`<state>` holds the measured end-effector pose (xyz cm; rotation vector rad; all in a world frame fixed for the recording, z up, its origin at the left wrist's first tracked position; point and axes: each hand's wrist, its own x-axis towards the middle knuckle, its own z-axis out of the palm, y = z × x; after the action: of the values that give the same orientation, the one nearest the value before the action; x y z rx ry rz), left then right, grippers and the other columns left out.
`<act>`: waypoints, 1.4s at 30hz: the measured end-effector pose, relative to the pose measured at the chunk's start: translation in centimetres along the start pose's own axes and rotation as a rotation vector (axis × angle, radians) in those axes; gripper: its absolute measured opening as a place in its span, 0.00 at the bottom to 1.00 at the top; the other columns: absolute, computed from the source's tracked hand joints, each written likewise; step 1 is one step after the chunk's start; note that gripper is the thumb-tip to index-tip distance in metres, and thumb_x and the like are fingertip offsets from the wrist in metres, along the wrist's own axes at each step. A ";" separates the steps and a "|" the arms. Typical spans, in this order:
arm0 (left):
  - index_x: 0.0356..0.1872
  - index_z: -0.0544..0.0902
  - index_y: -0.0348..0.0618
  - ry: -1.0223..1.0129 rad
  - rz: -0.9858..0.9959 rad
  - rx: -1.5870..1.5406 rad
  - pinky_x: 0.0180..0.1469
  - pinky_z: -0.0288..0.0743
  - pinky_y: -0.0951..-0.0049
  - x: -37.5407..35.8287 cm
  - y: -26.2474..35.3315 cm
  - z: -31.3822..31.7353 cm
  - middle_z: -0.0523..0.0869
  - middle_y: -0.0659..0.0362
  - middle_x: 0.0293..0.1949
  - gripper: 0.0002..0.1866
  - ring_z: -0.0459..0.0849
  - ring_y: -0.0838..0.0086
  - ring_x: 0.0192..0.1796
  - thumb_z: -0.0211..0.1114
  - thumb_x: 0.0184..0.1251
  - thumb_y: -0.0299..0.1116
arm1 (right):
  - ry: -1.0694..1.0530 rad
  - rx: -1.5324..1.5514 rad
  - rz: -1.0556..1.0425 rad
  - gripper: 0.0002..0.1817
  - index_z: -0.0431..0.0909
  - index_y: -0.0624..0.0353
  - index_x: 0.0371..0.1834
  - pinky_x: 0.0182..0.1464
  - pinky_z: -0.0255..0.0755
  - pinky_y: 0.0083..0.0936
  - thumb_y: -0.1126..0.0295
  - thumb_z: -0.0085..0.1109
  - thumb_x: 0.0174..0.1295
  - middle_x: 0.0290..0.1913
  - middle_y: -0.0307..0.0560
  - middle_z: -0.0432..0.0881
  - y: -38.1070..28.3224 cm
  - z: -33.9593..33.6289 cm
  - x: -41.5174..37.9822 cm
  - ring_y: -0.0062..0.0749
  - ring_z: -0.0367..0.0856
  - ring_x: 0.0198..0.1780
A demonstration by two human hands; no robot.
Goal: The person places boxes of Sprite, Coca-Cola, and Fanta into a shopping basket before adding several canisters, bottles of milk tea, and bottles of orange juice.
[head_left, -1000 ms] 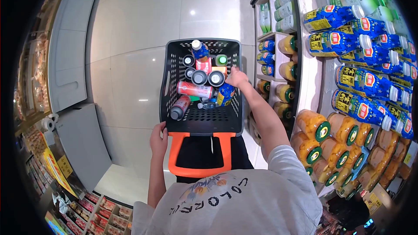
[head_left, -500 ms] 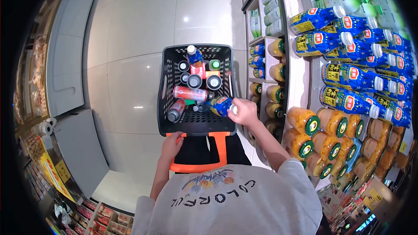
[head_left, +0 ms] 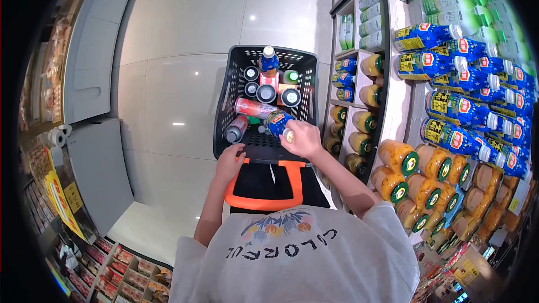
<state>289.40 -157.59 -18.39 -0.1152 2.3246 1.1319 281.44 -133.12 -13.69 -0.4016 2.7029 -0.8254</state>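
Head cam: the right hand (head_left: 303, 139) has pulled the blue bottle (head_left: 279, 123) back toward the basket's (head_left: 224, 101) near edge and stays clamped on it, cap toward the person. The left hand (head_left: 229, 161) has slid onto the near rim by the orange handle (head_left: 264, 202), fingers curled over it. Inside I count one red can (head_left: 254, 108) lying flat, one upright blue bottle at the far edge and four dark lids.

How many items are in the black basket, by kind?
Blue-labelled plastic bottles: 2, one upright at the far end, one in the right hand
Cans lying down: 2
Upright dark-topped cans: 4
Green-capped bottle: 1
Total: 9 countable; others hidden
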 end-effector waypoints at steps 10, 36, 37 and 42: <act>0.62 0.62 0.46 0.042 0.223 0.143 0.56 0.65 0.59 6.6 -2.8 5.7 0.72 0.49 0.55 0.41 0.73 0.55 0.55 0.69 0.41 0.33 | -0.039 0.037 -0.109 0.19 0.68 0.58 0.33 0.29 0.72 0.37 0.59 0.63 0.45 0.29 0.50 0.75 -1.2 10.4 1.5 0.45 0.78 0.31; 0.56 0.70 0.44 -0.046 0.379 0.579 0.64 0.52 0.49 5.3 -8.2 4.2 0.74 0.52 0.50 0.31 0.75 0.62 0.52 0.63 0.49 0.45 | -0.252 -0.030 0.033 0.30 0.67 0.56 0.49 0.43 0.71 0.38 0.56 0.64 0.44 0.41 0.49 0.70 -3.0 16.4 -1.5 0.42 0.74 0.43; 0.57 0.68 0.44 -0.083 0.384 0.554 0.64 0.53 0.50 5.0 -8.0 3.9 0.73 0.52 0.52 0.34 0.74 0.61 0.53 0.65 0.47 0.44 | -0.285 -0.015 0.041 0.30 0.67 0.56 0.50 0.44 0.70 0.39 0.55 0.64 0.44 0.42 0.49 0.71 -2.9 16.1 -1.8 0.42 0.74 0.44; 0.62 0.64 0.48 -0.353 0.347 0.478 0.63 0.58 0.55 5.3 -8.0 3.8 0.69 0.52 0.56 0.42 0.73 0.59 0.55 0.71 0.40 0.39 | -0.450 0.093 0.079 0.31 0.66 0.56 0.52 0.48 0.68 0.42 0.50 0.61 0.49 0.44 0.52 0.71 -1.5 16.0 -3.5 0.48 0.73 0.47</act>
<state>289.02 -159.07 -28.62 0.6320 2.2638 0.6420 290.47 -141.05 -24.88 -0.4014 2.2428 -0.7323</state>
